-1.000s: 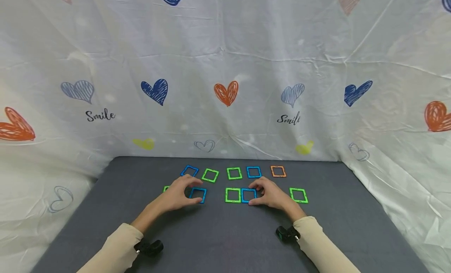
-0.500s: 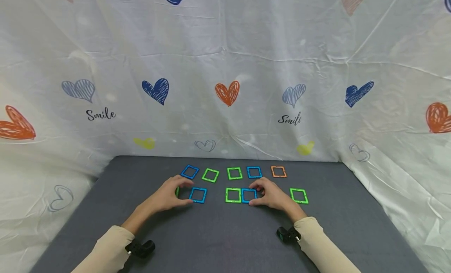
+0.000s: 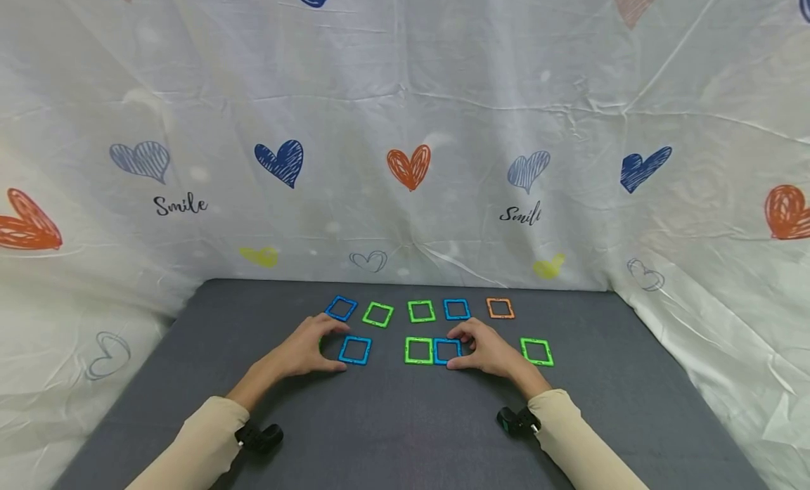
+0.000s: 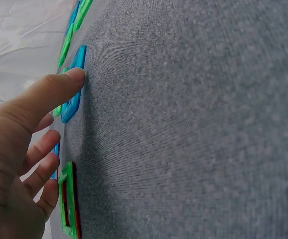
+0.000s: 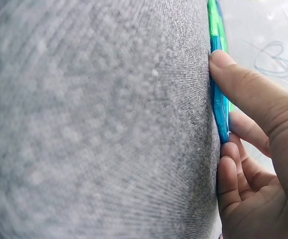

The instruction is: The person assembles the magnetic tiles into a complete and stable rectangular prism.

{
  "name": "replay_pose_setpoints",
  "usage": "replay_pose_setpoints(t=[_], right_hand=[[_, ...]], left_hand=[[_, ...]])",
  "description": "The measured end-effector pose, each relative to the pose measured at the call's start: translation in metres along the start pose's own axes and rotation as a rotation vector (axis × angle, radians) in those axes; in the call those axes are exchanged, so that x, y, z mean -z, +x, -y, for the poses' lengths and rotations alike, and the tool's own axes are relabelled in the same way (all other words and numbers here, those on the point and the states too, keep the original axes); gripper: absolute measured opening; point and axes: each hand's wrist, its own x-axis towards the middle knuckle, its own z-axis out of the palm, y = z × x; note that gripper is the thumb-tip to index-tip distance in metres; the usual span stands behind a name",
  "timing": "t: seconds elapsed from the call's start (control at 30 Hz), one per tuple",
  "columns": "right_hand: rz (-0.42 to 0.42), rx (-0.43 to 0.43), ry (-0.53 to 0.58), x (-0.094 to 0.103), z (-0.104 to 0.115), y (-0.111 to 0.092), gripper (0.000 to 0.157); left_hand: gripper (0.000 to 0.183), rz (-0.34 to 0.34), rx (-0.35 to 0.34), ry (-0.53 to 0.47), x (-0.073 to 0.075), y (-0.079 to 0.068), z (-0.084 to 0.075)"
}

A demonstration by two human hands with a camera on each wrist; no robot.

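Note:
On the dark tabletop my left hand [image 3: 305, 348] is spread, thumb apart from the fingers, just left of a blue square magnetic tile [image 3: 355, 351]. In the left wrist view its thumb tip overlaps the blue tile's edge [image 4: 72, 107]; contact is unclear. A green tile [image 4: 66, 199] showing red along its edge lies below those fingers, mostly hidden by the hand in the head view. My right hand [image 3: 487, 348] holds another blue square tile [image 3: 447, 363] between thumb and fingers. That tile lies flat, side by side with a green tile [image 3: 418, 361].
A back row has a blue tile [image 3: 335, 316], two green tiles, another blue tile [image 3: 457, 318] and an orange tile [image 3: 500, 316]. One more green tile [image 3: 536, 362] lies right of my right hand. A white heart-printed cloth [image 3: 405, 223] hangs behind the table [image 3: 405, 427].
My left hand has drawn back leftward from around the left blue tile, which now shows whole, and then shifted only slightly. The right hand and its tile have stayed in place.

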Motion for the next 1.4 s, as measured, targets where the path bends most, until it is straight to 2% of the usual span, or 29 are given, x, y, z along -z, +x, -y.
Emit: replay_pose_setpoints(t=[0.53,0.87,1.17,1.4], right_hand=[[-0.007,0.004,-0.001,0.002,0.001,0.0,0.046],[-0.01,-0.006,0.004,0.001,0.0,-0.001,0.046],[-0.014,0.005,0.014,-0.001,-0.002,-0.001,0.045],[-0.013,0.02,0.014,-0.002,-0.004,-0.001,0.045]], left_hand=[[0.054,0.047,0.025,0.03,-0.003,0.009,0.001],[0.049,0.033,0.041,0.034,-0.004,0.008,-0.002],[0.053,-0.001,0.0,-0.002,-0.003,0.006,-0.008],[0.053,-0.004,-0.003,-0.03,-0.004,0.003,-0.011]])
